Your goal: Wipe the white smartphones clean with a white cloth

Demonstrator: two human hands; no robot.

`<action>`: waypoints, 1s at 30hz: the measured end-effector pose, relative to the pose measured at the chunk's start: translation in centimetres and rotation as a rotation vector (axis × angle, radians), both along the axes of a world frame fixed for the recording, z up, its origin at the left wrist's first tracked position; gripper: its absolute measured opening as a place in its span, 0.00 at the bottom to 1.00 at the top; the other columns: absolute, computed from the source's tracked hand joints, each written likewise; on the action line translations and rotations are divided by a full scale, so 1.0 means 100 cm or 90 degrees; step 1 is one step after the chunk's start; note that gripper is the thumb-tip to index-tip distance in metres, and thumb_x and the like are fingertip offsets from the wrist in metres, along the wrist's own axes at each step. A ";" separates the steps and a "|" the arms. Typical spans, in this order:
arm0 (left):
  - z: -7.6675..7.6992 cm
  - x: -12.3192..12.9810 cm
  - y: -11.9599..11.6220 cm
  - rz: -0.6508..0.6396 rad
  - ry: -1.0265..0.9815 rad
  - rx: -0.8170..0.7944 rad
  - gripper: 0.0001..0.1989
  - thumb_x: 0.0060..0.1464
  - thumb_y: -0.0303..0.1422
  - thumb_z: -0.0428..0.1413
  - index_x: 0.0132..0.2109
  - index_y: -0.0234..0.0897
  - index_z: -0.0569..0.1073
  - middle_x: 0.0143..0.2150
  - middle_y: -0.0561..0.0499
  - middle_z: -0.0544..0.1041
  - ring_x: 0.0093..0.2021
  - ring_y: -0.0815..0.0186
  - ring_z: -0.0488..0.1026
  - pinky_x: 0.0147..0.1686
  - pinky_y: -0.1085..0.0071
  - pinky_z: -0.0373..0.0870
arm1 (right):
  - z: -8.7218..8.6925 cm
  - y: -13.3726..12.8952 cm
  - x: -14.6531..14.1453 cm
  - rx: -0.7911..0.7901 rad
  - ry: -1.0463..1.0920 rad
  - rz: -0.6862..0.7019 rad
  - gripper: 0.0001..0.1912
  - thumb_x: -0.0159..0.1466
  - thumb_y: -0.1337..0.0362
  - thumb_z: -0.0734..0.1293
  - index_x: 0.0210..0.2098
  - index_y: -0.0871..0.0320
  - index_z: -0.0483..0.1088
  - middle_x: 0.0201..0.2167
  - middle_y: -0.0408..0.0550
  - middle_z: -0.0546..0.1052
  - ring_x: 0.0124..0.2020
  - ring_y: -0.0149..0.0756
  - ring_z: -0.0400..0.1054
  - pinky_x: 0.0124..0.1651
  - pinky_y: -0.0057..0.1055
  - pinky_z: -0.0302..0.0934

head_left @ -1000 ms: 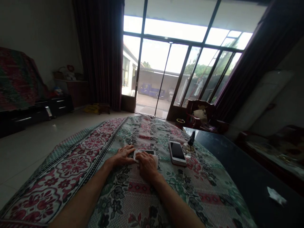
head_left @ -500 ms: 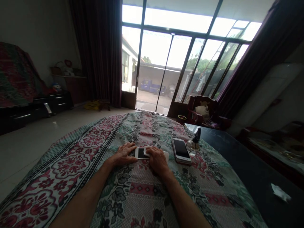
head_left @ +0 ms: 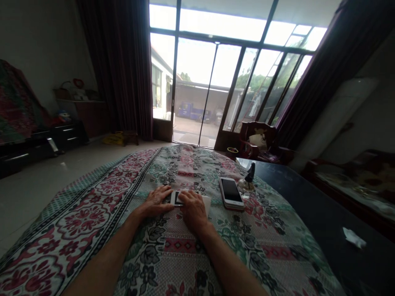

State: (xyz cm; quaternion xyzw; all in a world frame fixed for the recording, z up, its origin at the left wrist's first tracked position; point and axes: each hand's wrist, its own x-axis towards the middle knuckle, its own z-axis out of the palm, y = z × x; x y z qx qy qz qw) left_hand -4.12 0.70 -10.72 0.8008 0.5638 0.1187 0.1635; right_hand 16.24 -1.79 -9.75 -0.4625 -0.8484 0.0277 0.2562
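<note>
A white smartphone (head_left: 173, 198) with a dark screen lies sideways on the patterned cloth in front of me. My left hand (head_left: 156, 201) grips its left end, with the thumb along the near edge and the fingers at the far edge. My right hand (head_left: 194, 207) is closed over the screen, pressing a small white wipe that its fingers mostly cover. From behind the right hand a flat white piece (head_left: 206, 202) sticks out; whether it belongs to the phone I cannot tell. Right of my hands lies a second white smartphone (head_left: 231, 192), screen up, beside a clear spray bottle (head_left: 248, 183) with a black nozzle.
The floral cloth (head_left: 182, 267) covers the round-edged surface under my hands. To the right is a dark tabletop (head_left: 308, 205) with a crumpled white tissue (head_left: 354, 237). Beyond stand a wooden chair (head_left: 257, 137) and glass doors (head_left: 205, 98).
My right hand has slid left along the phone's screen and hides more of it. My left hand keeps its grip on the left end. The whole view has shifted slightly.
</note>
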 end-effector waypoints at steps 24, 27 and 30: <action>0.005 0.001 -0.001 0.010 -0.014 -0.007 0.34 0.52 0.46 0.54 0.64 0.40 0.63 0.69 0.45 0.56 0.69 0.50 0.47 0.65 0.53 0.43 | -0.005 0.003 0.010 -0.018 0.000 -0.077 0.15 0.62 0.69 0.61 0.47 0.52 0.73 0.56 0.45 0.71 0.58 0.42 0.58 0.58 0.38 0.49; 0.006 0.001 -0.001 0.011 0.002 -0.011 0.34 0.52 0.47 0.54 0.64 0.41 0.62 0.69 0.46 0.55 0.69 0.51 0.46 0.66 0.54 0.43 | -0.003 0.001 0.002 -0.015 -0.009 -0.010 0.15 0.63 0.67 0.63 0.48 0.51 0.72 0.57 0.44 0.70 0.58 0.41 0.58 0.57 0.38 0.50; 0.002 -0.001 0.000 0.011 -0.004 -0.001 0.34 0.52 0.47 0.54 0.64 0.42 0.62 0.69 0.47 0.56 0.69 0.50 0.47 0.65 0.54 0.44 | -0.001 0.002 -0.006 -0.008 -0.010 0.031 0.15 0.64 0.68 0.60 0.48 0.50 0.71 0.55 0.43 0.72 0.57 0.39 0.59 0.56 0.36 0.50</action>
